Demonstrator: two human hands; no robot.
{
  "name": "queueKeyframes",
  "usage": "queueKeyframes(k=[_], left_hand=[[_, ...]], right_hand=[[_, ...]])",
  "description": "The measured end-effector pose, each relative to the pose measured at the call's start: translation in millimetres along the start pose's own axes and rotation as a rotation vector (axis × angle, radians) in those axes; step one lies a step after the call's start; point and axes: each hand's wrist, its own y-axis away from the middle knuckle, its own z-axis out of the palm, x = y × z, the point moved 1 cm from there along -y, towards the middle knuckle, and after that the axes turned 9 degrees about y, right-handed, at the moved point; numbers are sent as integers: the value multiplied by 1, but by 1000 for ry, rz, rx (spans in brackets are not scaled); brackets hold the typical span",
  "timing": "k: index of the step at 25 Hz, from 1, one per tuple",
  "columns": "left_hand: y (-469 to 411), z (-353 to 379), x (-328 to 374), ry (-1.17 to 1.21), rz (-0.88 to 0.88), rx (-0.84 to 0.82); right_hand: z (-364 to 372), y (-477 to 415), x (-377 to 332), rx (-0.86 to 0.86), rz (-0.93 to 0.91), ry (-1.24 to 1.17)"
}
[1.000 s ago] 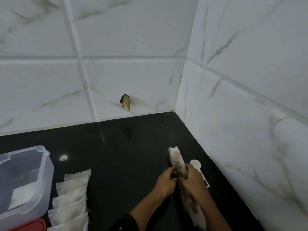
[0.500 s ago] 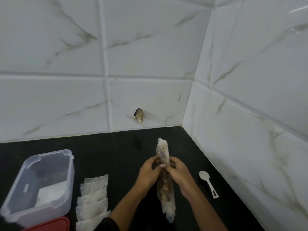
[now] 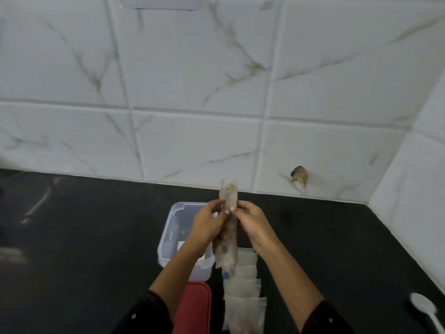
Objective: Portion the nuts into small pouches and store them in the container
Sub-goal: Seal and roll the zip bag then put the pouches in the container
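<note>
A long clear plastic bag of nuts (image 3: 227, 247) hangs upright in the air, its twisted top near the wall's base. My left hand (image 3: 208, 225) and my right hand (image 3: 251, 220) both pinch it near its upper part. Below and behind my left hand stands a clear plastic container (image 3: 168, 239), open on top. A row of several small white pouches (image 3: 244, 285) lies on the black counter under the bag. A red lid (image 3: 195, 307) lies in front of the container.
A white plastic spoon (image 3: 426, 309) lies at the lower right on the black counter (image 3: 84, 237). White tiled walls meet in a corner at the right, with a chipped hole (image 3: 299, 175) low in the back wall.
The view has swung left, so the container, pouches and spoon now sit further right in the picture. Both hands have kept hold of the bag, now raised over the container and pouches.
</note>
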Motion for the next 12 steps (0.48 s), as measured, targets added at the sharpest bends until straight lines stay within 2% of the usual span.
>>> queueKeyframes(k=[6,10,12], left_hand=[[-14,-63,-18,-144,-75,93],[-21,-70,-32,-320,-117,71],[-24,-69,-38,-397,-109,40]], right_hand=[[69,-26,-11,-174,-25,203],[85,-29,-8,-295,-73,410],[89,-37,-6,-299,-72,497]])
